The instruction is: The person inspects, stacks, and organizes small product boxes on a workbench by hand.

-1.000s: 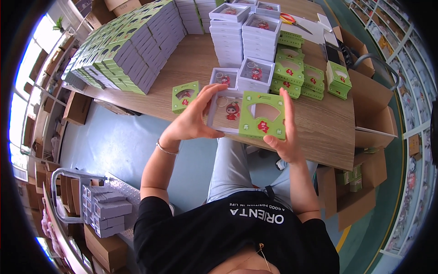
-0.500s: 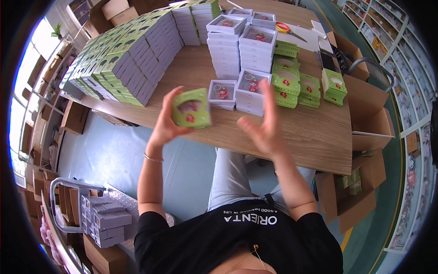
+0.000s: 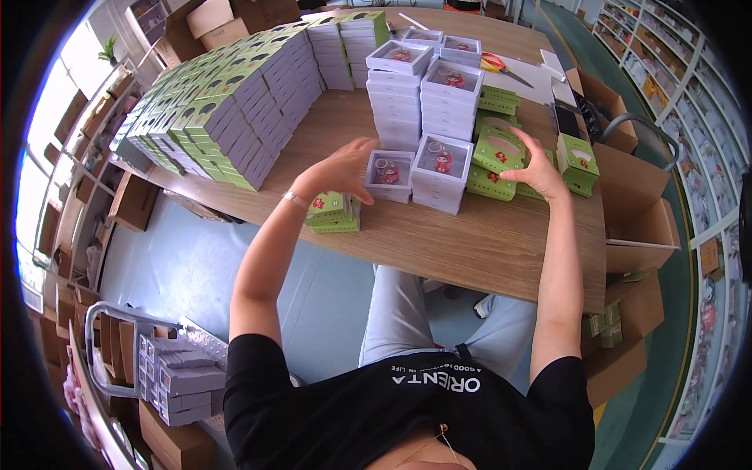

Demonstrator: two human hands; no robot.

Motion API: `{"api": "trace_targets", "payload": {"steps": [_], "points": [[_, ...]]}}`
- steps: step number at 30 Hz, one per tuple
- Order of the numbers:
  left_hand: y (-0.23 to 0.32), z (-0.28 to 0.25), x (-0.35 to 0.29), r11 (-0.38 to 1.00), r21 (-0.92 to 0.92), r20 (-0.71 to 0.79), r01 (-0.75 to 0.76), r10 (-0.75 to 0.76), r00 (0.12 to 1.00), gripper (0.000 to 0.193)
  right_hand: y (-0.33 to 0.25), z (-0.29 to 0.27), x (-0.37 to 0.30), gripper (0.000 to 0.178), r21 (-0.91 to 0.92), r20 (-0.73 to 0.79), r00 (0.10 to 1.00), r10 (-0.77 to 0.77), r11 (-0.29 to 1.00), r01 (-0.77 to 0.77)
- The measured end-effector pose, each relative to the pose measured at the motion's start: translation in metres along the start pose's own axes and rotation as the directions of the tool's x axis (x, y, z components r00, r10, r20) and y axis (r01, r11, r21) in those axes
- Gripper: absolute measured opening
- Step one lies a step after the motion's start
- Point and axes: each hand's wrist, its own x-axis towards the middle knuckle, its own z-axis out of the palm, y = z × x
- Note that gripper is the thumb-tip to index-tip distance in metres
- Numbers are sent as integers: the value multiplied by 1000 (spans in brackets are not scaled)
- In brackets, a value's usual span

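Observation:
My left hand [image 3: 338, 172] is open, its thumb and fingers spread beside the left edge of a low white box [image 3: 389, 178] with a clear window and a red figure keychain inside. Below that hand sit several green boxes [image 3: 335, 218], partly covered by the wrist. My right hand [image 3: 542, 174] grips the right edge of a green sleeve [image 3: 495, 150] with a cut-out window, thumb in front and fingers behind. It is tilted on top of the green sleeve pile. Between the hands rises a short stack of white keychain boxes [image 3: 442, 176].
Taller white box stacks [image 3: 450, 94] stand behind. A large block of packed green boxes [image 3: 235, 110] fills the table's left. Scissors [image 3: 501, 66], a dark phone-like slab [image 3: 565, 120] and another green pile [image 3: 578, 164] lie right. Open cartons [image 3: 638, 204] stand beside the table [image 3: 470, 243].
The green box from my left hand now rests at the table's near left edge, and that hand is empty beside the white box. My right hand has moved right onto a green sleeve.

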Motion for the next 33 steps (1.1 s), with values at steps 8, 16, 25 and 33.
{"api": "trace_targets", "payload": {"steps": [8, 16, 25, 33], "points": [[5, 3, 19, 991, 115, 138, 68, -84, 987, 109, -24, 13, -64, 88, -111, -329, 913, -243, 969, 219], [98, -55, -71, 983, 155, -337, 102, -44, 941, 98, -81, 96, -104, 89, -158, -267, 871, -412, 910, 382], [130, -48, -92, 991, 121, -155, -60, 78, 985, 104, -89, 98, -119, 93, -1, -210, 882, -422, 902, 432], [132, -13, -84, 863, -408, -218, -299, 225, 949, 115, -79, 106, -127, 93, 235, -269, 884, -383, 864, 446]]}}
